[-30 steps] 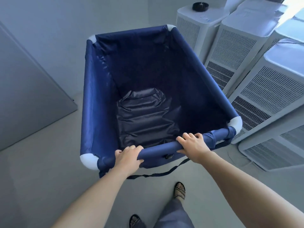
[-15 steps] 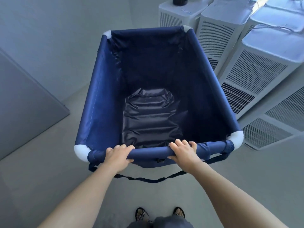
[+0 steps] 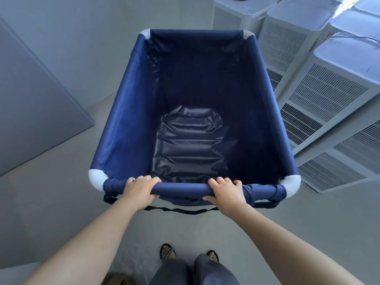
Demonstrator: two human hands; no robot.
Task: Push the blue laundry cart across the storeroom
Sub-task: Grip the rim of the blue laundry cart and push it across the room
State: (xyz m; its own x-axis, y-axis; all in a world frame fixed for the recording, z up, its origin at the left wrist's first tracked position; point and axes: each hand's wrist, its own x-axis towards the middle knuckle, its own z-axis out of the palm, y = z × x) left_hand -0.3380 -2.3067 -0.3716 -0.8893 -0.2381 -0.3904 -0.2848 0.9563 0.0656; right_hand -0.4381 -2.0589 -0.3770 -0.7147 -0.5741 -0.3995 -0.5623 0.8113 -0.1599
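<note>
Lengthwise, the blue laundry cart points straight ahead, left hand and right hand each closed around its near rail.

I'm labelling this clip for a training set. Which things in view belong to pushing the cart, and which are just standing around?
Part of the job:
- blue laundry cart
- near rail
- left hand and right hand, both gripping that rail

Just standing around:
- white vented units along the right
- grey panel on the left
</note>
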